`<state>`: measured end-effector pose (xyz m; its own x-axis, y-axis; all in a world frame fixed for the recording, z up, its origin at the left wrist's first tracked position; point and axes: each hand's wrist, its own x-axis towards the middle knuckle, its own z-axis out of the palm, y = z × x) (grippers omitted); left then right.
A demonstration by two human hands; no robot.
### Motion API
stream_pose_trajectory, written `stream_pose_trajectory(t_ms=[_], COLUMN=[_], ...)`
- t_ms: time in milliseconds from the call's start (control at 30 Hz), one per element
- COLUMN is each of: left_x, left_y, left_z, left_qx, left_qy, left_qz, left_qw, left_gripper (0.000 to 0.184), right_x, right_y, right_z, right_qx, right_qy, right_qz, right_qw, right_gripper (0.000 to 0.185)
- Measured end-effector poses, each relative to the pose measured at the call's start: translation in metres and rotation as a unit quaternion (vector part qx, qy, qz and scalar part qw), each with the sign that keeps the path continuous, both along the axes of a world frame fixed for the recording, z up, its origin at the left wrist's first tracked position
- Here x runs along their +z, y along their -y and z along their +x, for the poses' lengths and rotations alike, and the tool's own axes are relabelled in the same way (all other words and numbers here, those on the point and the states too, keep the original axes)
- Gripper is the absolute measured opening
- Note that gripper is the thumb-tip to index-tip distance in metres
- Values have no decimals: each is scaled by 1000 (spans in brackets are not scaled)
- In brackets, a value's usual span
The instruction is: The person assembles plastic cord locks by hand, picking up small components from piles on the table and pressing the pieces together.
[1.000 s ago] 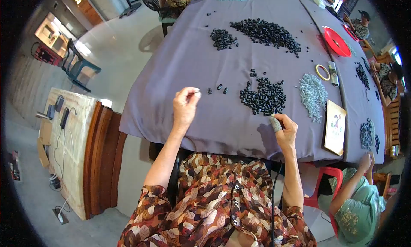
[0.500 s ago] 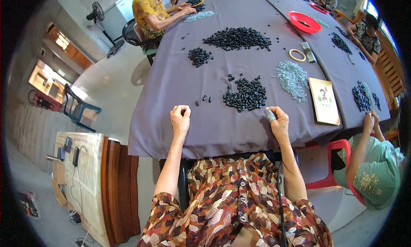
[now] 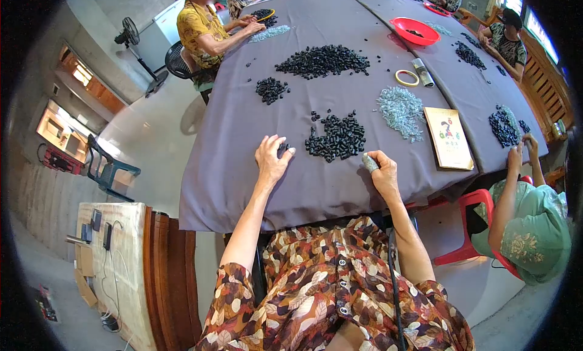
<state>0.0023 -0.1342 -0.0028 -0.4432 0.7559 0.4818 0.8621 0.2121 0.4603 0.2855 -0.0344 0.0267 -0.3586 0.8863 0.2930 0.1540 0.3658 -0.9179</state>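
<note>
Since the frame half a second ago, the left hand [image 3: 273, 159] has been moved forward and opened over a few loose black pieces [image 3: 283, 148], which then lay beyond its tips. Its thumb and fingers are held apart, with the pieces seen between them; whether any is gripped cannot be told. The pieces are partly hidden by the fingers, and their long axis cannot be made out

On the right hand [image 3: 384, 172], a grey covering [image 3: 370, 163] is worn on one digit. The tips are drawn close together; whether anything is pinched there cannot be told

Between the hands, slightly farther forward, a pile of black pieces [image 3: 335, 138] is spread on the grey cloth [image 3: 310, 193]. Its near right edge lies just beside the right hand, the nearer one; from the left hand it is reached to the right, across a strip of cloth

Beyond, a small black heap [image 3: 271, 91] and a larger black heap [image 3: 323, 61] are seen. To the right are clear pieces [image 3: 401, 113], a booklet [image 3: 449, 138], a tape roll [image 3: 407, 78] and, farther off, a red basin [image 3: 415, 32]
</note>
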Motion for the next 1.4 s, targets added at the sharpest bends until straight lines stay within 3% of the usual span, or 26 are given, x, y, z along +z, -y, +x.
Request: stream_pose_trajectory(t_ms=[67,100,233,367,667,1100,1233,1400], left_x=[2,2,-12,-11,-5,6,8,10], left_y=[-8,-12,-19,-8,40,41,37,17], left_z=[5,7,-2,-7,-19,-4,-4,1], left_qx=[-3,5,1,-4,-14,7,3,-17], left_qy=[-29,-47,-2,43,30,10,-26,-69], left_qz=[-12,-10,63,75,76,63,18,25], left_qw=[1000,999,998,996,997,998,1000,997], left_gripper=[44,35,12,8,11,21,31,30], right_x=[1,1,-4,-1,-4,-2,-8,-6], right_y=[1,0,-2,0,-1,1,-3,-1], right_z=[0,-1,1,0,0,-2,-3,-3], right_qx=[-3,-5,1,0,1,-5,-13,-7], right_qy=[5,9,4,2,-6,32,39,40], right_qz=[1,2,7,7,7,11,31,24], right_qw=[1000,1000,1000,1000,1000,999,999,999], right_gripper=[9,9,9,9,9,12,12,11])
